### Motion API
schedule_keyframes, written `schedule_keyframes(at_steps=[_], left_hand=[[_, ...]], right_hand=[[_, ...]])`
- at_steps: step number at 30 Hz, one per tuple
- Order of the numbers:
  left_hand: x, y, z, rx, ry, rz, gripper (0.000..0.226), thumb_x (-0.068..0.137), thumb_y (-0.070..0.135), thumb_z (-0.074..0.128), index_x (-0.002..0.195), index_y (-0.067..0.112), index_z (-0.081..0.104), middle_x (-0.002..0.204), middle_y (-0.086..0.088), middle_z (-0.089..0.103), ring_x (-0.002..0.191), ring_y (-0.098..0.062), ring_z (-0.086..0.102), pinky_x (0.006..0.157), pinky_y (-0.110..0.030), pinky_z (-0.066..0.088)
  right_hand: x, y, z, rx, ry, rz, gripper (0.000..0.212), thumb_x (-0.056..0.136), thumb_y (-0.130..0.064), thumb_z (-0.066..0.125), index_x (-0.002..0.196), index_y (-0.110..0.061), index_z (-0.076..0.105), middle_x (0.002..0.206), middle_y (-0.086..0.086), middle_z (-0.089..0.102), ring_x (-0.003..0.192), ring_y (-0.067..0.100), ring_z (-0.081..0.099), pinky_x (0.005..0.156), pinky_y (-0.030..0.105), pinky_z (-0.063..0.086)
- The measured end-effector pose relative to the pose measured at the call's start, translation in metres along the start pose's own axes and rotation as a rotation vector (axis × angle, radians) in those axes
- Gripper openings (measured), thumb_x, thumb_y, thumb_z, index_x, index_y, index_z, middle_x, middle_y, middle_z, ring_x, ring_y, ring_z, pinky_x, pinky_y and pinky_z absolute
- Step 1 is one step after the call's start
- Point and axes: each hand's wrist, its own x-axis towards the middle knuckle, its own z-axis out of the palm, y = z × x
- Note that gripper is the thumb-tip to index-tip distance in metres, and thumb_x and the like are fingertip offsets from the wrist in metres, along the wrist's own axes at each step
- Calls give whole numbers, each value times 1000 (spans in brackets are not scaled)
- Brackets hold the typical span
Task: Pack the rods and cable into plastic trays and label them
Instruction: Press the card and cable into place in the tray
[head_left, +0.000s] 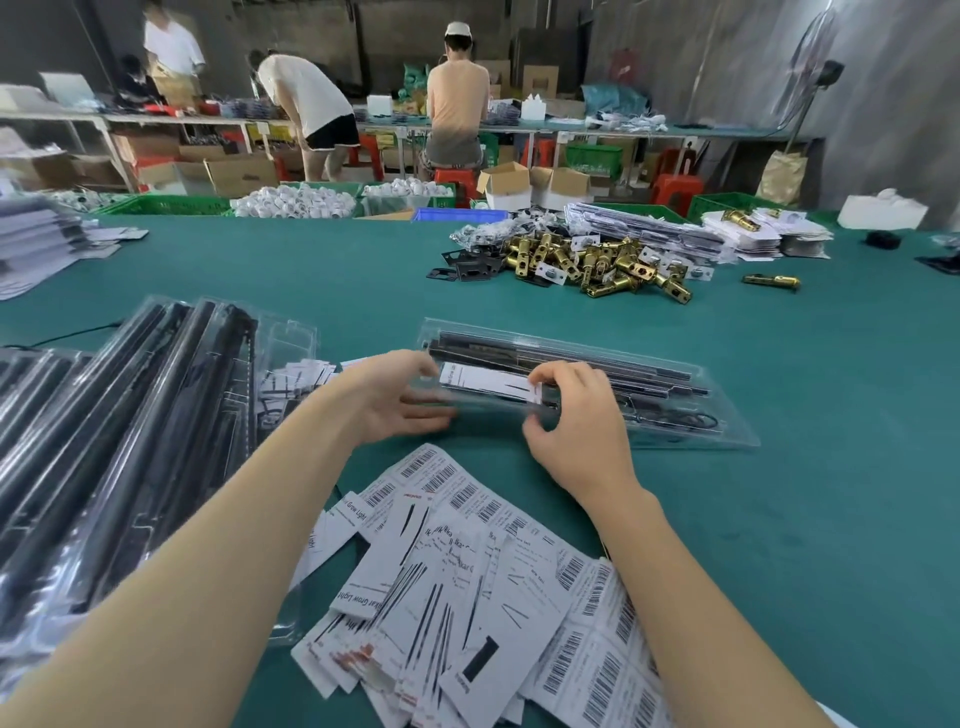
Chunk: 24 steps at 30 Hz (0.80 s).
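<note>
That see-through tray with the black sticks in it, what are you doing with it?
A person is packing it. The clear plastic tray lies on the green table with black rods and a coiled cable inside. The right hand pinches a white label card at the tray, and the left hand steadies the tray's near end with straight fingers. More label cards lie in front, and filled trays are stacked at the left.

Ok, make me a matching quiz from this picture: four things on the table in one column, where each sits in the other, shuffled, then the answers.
Things:
1. brass latch parts
2. loose label cards
3. packed trays stack
4. open plastic tray

Places:
A. near edge, between the forearms
B. far right, in a heap
C. centre, under both hands
D. left side

Pairs: 1-B, 2-A, 3-D, 4-C
</note>
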Motion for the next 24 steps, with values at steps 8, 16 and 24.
schedule_keyframes(at_steps=[8,16,24], left_hand=[[-9,-37,43,-569,-91,-17,15,87,8,74,96,6,63,101,-20,67,98,-33,68,85,-39,59],[6,-47,22,-604,23,138,16,93,4,65,108,1,59,104,-15,67,100,-27,68,82,-36,56],[5,-49,12,-717,-67,243,6,94,7,63,88,6,64,82,-7,74,84,-20,72,83,-36,55]], right_hand=[[2,-5,2,54,44,-121,20,79,-7,75,97,-14,72,97,-5,67,97,15,58,84,31,50],[3,-12,-1,470,183,-175,11,89,-18,64,80,-13,66,74,-9,66,71,11,65,67,24,54],[2,-7,-6,536,-127,262,50,96,-46,61,57,-16,70,57,1,71,55,16,71,51,18,48]])
